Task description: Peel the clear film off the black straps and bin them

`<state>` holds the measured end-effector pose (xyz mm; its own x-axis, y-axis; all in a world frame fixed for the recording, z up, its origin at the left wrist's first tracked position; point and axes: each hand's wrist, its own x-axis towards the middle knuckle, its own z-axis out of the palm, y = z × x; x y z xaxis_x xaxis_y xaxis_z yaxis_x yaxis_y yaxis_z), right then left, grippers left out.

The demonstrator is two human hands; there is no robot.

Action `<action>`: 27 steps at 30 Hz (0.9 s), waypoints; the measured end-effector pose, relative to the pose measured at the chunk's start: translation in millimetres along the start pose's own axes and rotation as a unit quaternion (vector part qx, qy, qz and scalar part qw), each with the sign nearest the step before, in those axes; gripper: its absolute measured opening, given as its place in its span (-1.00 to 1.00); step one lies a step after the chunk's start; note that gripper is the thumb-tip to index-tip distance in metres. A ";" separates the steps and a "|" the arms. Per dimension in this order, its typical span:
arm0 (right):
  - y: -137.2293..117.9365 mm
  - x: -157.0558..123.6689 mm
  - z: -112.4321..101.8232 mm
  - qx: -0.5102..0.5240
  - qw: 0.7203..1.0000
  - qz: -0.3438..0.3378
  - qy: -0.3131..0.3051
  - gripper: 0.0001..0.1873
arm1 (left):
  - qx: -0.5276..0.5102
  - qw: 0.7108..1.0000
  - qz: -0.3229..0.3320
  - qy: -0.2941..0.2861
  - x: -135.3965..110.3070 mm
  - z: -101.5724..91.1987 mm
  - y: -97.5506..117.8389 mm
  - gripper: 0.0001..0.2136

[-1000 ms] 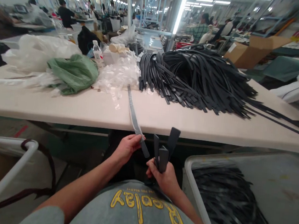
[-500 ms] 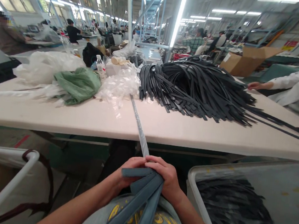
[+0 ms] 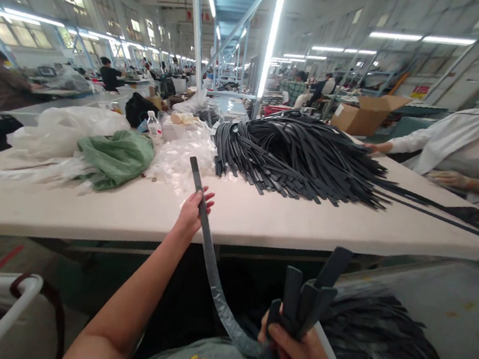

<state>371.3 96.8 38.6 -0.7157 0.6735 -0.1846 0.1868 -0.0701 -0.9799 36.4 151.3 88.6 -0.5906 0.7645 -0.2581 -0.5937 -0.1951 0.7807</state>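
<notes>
My left hand (image 3: pixel 192 213) is closed around one dark grey strap (image 3: pixel 212 265) near its upper end, above the table's front edge. The strap curves down from there toward my right hand (image 3: pixel 297 345), low in front of my shirt. A wrinkled, shiny stretch shows along the strap's lower part. My right hand grips several folded strap ends (image 3: pixel 302 294), which fan upward out of the fist. Where the long strap meets the bunch is partly hidden by the fingers. A big heap of similar dark straps (image 3: pixel 297 160) lies on the table beyond my hands.
On the pale table (image 3: pixel 132 219) are a green cloth or bag (image 3: pixel 117 158), clear plastic wrapping (image 3: pixel 184 154) and a bottle (image 3: pixel 154 128). Bins flank me; the right one holds dark straps (image 3: pixel 393 344). A person in a white top (image 3: pixel 449 139) reaches toward the heap.
My hands were together at my chest; the left has moved forward and up with the strap's end, the right down and right with the bunch, now pointing up. The view has shifted right.
</notes>
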 end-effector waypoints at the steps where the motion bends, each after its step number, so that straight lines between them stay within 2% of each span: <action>1: -3.3 6.7 -0.7 0.002 0.999 -0.024 0.022 -0.54 | 0.028 0.999 0.002 -0.041 -10.2 -0.8 -6.8 -0.74; 3: -14.8 23.2 -4.2 0.018 0.995 -0.064 0.079 -0.59 | 0.107 0.983 -0.017 -0.149 -38.3 -5.8 -27.8 -0.65; 5: -29.5 40.5 -9.9 0.049 0.987 -0.096 0.116 -0.54 | 0.185 0.949 -0.055 -0.251 -69.4 -14.2 -50.6 -0.59; 7: -43.0 54.7 -16.0 0.072 0.979 -0.134 0.134 -0.54 | 0.245 0.910 -0.087 -0.321 -95.1 -23.1 -67.4 -0.59; 9: -53.1 63.4 -19.8 0.074 0.975 -0.163 0.132 -0.61 | 0.286 0.879 -0.107 -0.365 -110.8 -29.5 -76.2 -0.60; 11: -59.4 66.3 -19.4 0.057 0.975 -0.174 0.124 -0.66 | 0.314 0.856 -0.116 -0.395 -117.3 -31.4 -78.5 -0.60; 13: -62.8 65.1 -14.8 0.036 0.976 -0.168 0.131 -0.66 | 0.322 0.848 -0.097 -0.410 -120.1 -27.7 -77.1 -0.59; 17: -65.2 56.3 -2.3 -0.006 0.975 -0.139 0.176 -0.61 | 0.315 0.854 0.015 -0.413 -131.6 -7.5 -75.1 -0.64; 20: -66.2 47.1 -0.4 -0.050 0.974 -0.114 0.191 -0.58 | 0.399 0.829 0.086 -0.383 -142.8 7.2 -82.5 -0.78; 21: -66.3 43.8 -2.0 -0.060 0.973 -0.110 0.193 -0.57 | 0.444 0.807 0.105 -0.375 -145.3 9.9 -86.3 -0.77; 23: -66.3 36.5 -8.2 -0.068 0.970 -0.103 0.210 -0.60 | 0.536 0.741 0.139 -0.380 -148.7 11.4 -94.1 -0.75; 25: -65.1 27.8 -18.8 -0.068 0.959 -0.107 0.253 -0.65 | 0.600 0.667 0.161 -0.411 -151.0 9.3 -101.0 -0.76; 27: -61.4 17.1 -35.6 -0.080 0.939 -0.128 0.308 -0.71 | 0.626 0.617 0.170 -0.447 -152.4 6.5 -106.1 -0.76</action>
<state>371.5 138.7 98.3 -0.2346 0.9546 0.1838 0.1958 0.2316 -0.9529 192.9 59.5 48.8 0.3036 0.9526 0.0214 0.6979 -0.2376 0.6756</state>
